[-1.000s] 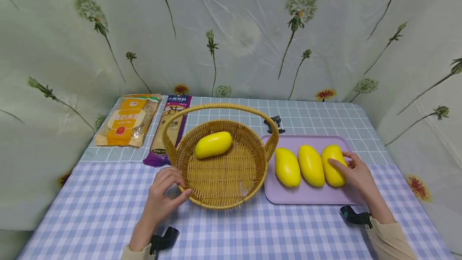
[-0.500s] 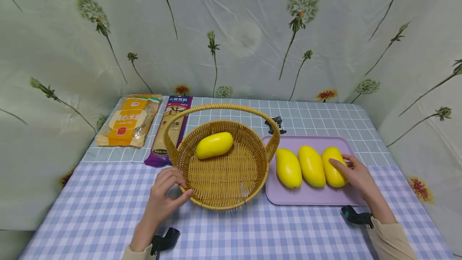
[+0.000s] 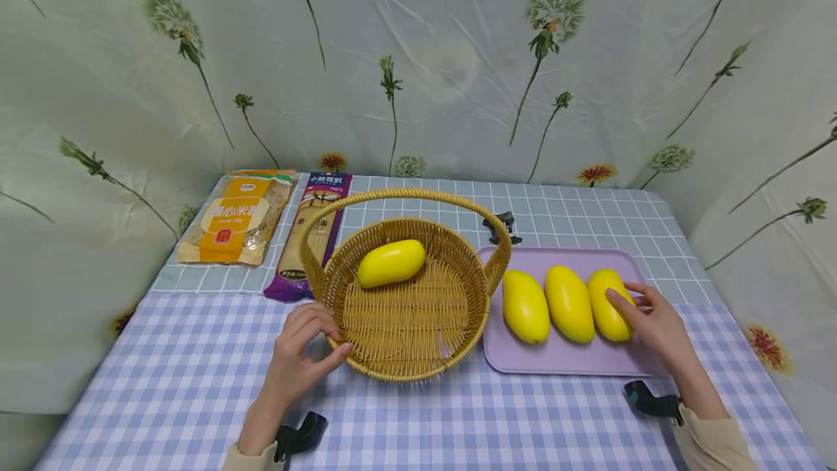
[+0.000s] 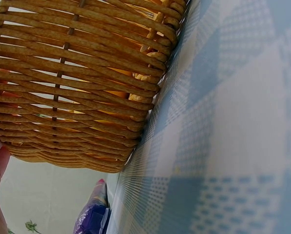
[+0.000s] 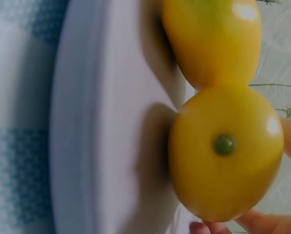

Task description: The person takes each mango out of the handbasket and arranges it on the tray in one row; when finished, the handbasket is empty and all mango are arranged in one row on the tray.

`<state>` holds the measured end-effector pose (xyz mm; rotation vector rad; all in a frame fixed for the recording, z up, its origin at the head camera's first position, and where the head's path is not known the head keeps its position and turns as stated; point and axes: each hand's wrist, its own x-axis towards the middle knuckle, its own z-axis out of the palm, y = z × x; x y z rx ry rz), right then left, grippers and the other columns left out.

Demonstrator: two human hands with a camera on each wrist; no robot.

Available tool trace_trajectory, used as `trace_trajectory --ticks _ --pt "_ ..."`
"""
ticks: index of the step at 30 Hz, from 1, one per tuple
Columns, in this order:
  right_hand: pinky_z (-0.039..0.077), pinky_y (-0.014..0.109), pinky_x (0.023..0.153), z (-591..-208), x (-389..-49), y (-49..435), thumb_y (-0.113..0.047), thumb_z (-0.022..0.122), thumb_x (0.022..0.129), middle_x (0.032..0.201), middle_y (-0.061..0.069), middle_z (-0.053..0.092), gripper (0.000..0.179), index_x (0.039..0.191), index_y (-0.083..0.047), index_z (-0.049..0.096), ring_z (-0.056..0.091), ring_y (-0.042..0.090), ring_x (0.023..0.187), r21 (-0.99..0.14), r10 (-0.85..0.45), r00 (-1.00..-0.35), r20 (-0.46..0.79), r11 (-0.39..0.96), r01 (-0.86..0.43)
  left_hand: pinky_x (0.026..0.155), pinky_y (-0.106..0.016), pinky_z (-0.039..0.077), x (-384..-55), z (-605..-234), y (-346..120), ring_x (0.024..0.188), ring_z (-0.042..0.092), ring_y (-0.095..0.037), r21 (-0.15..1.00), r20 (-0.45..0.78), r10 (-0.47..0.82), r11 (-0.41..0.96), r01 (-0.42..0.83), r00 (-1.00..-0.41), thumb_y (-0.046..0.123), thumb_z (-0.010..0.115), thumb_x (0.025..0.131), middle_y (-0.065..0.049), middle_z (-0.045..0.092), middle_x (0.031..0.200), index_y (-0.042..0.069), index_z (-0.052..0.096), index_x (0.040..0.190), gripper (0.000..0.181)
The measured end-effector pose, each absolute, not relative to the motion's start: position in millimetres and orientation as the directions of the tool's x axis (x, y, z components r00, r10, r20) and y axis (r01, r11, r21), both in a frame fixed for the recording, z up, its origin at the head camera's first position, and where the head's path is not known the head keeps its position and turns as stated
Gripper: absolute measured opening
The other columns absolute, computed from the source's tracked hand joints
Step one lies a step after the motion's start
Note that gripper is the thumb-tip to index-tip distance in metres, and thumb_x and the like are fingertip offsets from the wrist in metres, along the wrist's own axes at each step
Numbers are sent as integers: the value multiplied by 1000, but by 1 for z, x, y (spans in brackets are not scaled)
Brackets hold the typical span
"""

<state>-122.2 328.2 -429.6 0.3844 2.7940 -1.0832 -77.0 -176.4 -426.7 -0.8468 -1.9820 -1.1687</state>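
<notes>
A round wicker basket (image 3: 405,325) with a tall arched handle stands in the middle of the table, one yellow mango (image 3: 391,264) lying inside at its far left. My left hand (image 3: 301,346) grips the basket's near left rim, thumb along the rim; the wrist view shows the woven side (image 4: 72,87) with fingers at the left edge. On the lilac tray (image 3: 556,362) to the right, three more mangoes lie side by side. My right hand (image 3: 660,322) holds the rightmost mango (image 3: 608,307), thumb on top and fingers around its far right side. That mango (image 5: 225,156) rests low over the tray.
Behind the basket on the left lie an orange-labelled food bag (image 3: 237,218) and a purple pasta packet (image 3: 307,238). A small black object (image 3: 502,227) sits behind the tray. The basket's right side stands against the tray's left edge, its handle arching high.
The whole head view has shifted slightly to the right. The rightmost mango has edged slightly nearer under my right hand. My left hand keeps its place on the basket rim.
</notes>
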Motion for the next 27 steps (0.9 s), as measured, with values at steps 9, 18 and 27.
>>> trace_trajectory --ticks 9,18,27 --pt "38 25 63 -459 -126 344 -44 60 90 98 11 54 52 121 -2 59 45 21 80 -653 332 -929 161 742 152 94 -30 35 -77 -427 -177 82 53 -29 463 805 190 390 796 -562 31 68 88 -5 59 83 6 57 72 32" --pt "39 15 63 -489 -131 340 -29 72 85 92 -4 61 22 106 -22 72 50 10 76 -716 282 -839 466 677 -170 94 -30 35 -75 -427 -176 82 53 -31 471 797 188 403 785 -574 33 68 88 -5 59 83 6 57 72 33" --pt "41 14 66 -403 -105 243 4 68 83 89 5 62 16 99 1 69 51 8 80 -725 34 -857 514 552 -413 94 -30 35 -76 -428 -176 83 54 -29 469 797 193 399 788 -573 32 68 88 -5 59 83 6 57 72 33"
